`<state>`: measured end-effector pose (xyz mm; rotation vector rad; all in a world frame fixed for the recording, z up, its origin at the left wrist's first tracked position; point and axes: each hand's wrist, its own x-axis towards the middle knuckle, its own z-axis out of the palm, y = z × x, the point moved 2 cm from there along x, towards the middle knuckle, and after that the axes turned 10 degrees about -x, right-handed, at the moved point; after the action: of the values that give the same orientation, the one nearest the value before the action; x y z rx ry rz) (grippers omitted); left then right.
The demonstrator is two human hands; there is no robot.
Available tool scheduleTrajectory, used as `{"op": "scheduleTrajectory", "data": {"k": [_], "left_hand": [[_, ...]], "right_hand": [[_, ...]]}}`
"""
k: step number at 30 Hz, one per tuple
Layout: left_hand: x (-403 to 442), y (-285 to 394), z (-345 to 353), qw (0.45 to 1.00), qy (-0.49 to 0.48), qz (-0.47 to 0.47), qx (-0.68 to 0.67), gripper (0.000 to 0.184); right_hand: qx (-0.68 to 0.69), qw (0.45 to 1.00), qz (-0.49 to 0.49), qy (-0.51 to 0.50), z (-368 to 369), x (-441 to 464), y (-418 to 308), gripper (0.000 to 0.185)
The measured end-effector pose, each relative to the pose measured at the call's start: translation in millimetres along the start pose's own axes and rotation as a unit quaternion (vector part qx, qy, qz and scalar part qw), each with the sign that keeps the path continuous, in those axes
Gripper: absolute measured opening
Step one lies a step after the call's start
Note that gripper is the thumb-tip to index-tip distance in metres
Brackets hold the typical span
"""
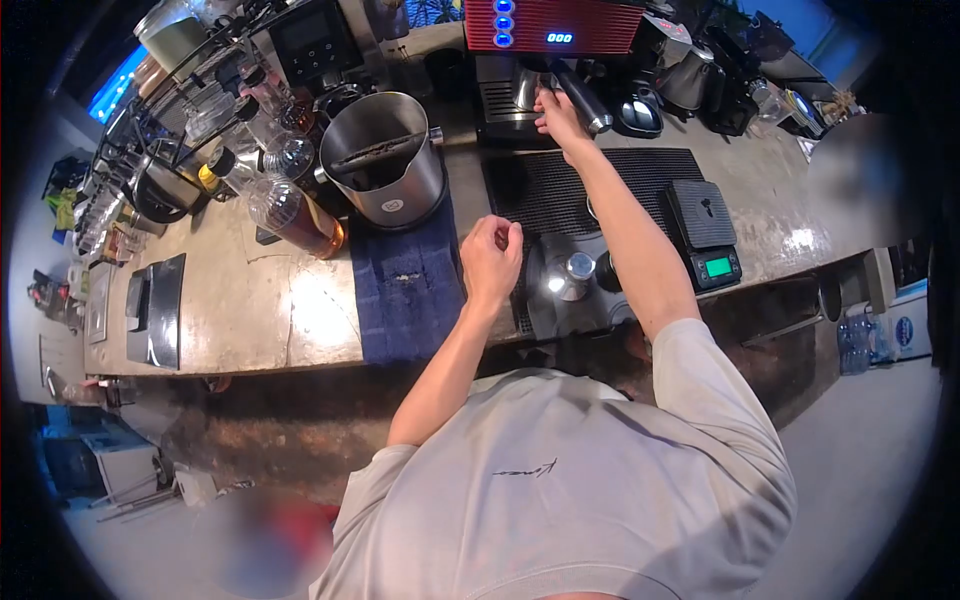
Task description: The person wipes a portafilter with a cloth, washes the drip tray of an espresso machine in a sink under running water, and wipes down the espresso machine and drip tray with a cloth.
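Observation:
My right hand reaches under the front of the red espresso machine, its fingers closed at the handle side of a small metal pitcher over the drip tray. Just beside that hand, the black portafilter handle sticks out of the machine. My left hand is curled into a loose fist above the counter, between the blue towel and the black ribbed mat, with nothing visible in it. A metal tamper stands near the front edge, right of my left hand.
Left of the machine is a large steel knock bin, with glass syrup bottles beside it. A scale with a green display lies right of my right forearm. Steel kettles stand at the back right.

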<state>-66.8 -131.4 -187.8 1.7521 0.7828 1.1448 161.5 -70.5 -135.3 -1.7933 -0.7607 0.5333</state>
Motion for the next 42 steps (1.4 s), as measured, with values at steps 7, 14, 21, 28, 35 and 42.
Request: {"op": "scheduleTrajectory", "data": {"k": [7,14,21,28,35,42], "left_hand": [[1,2,0,1.000,0.002,-0.005,0.003,0.014],[4,-4,1,1.000,0.008,0.016,-0.006,0.014],[2,0,-2,0.999,-0.016,0.036,-0.016,0.013],[0,2,-8,0.999,-0.033,0.010,0.011,0.017],[-1,8,-6,0.998,-0.039,-0.037,0.012,0.018],[8,12,15,0.999,-0.014,-0.033,0.009,0.015]], "right_hand": [[0.069,0.998,0.002,-0.001,3,9,9,0.033],[0.083,0.996,-0.034,-0.028,11,-6,8,0.030],[0.134,0.989,-0.050,-0.024,-6,-77,-2,0.026],[0.234,0.967,-0.032,-0.096,-63,-177,-21,0.023],[0.283,0.957,-0.059,-0.032,-181,-229,-13,0.021],[0.162,0.975,-0.083,0.130,-316,-168,74,0.022]]}}
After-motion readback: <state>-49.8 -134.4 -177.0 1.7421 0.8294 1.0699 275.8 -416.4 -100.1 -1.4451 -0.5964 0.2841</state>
